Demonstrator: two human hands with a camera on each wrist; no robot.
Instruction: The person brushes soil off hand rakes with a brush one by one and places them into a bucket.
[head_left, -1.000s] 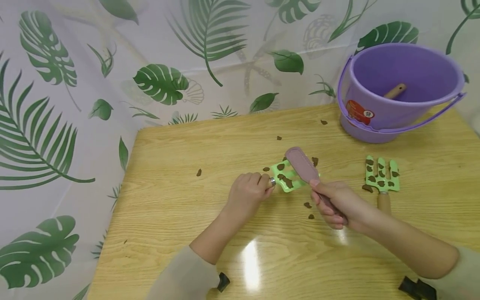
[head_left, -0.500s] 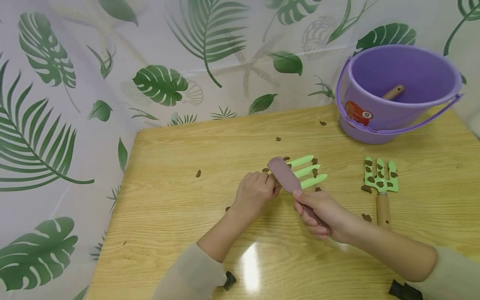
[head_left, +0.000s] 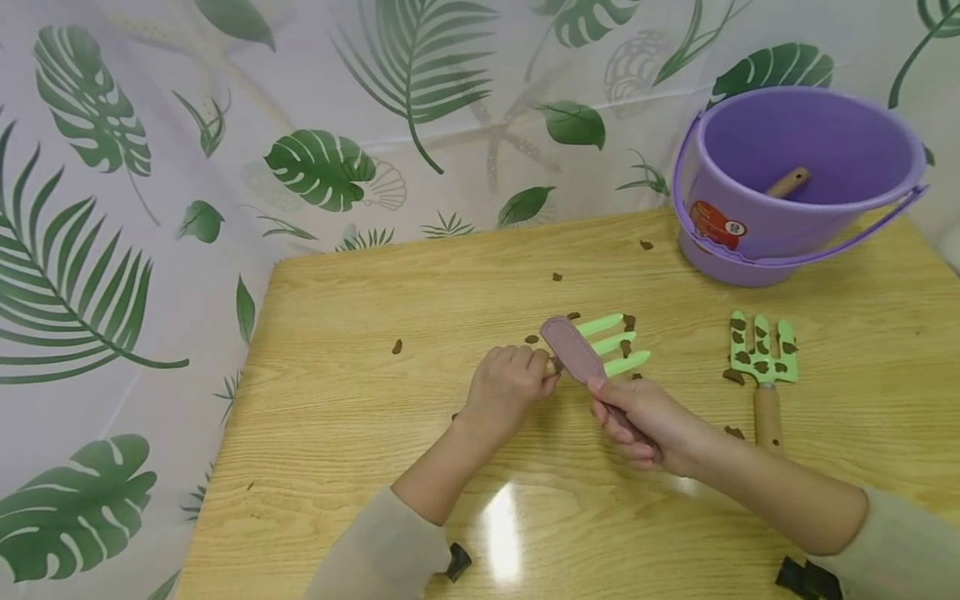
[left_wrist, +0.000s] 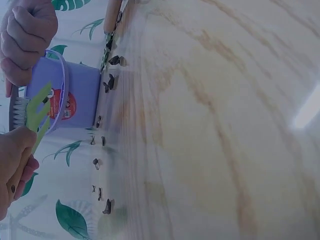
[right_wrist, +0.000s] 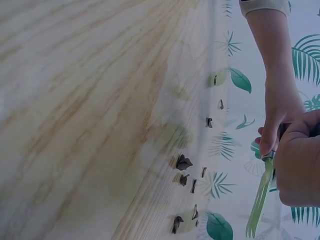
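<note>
The purple bucket stands on the counter. It has a red sticker, and a wooden stick pokes up inside it. Both my hands are up above the counter, left of the bucket and nearer to me. The fingers of my left hand are curled round the wooden handle of a green fork, whose three prongs point to the bucket's side. My right hand grips a dusty purple brush by its handle, with my thumb on it. The brush lies across the fork, and its white bristles face the fork. I think they touch it, but it is dim there. A second green fork lies in front of the bucket, on my side, with brown bits on it. More brown bits are scattered left of the bucket and in front. A white cloth with green leaves hangs behind the bucket.
</note>
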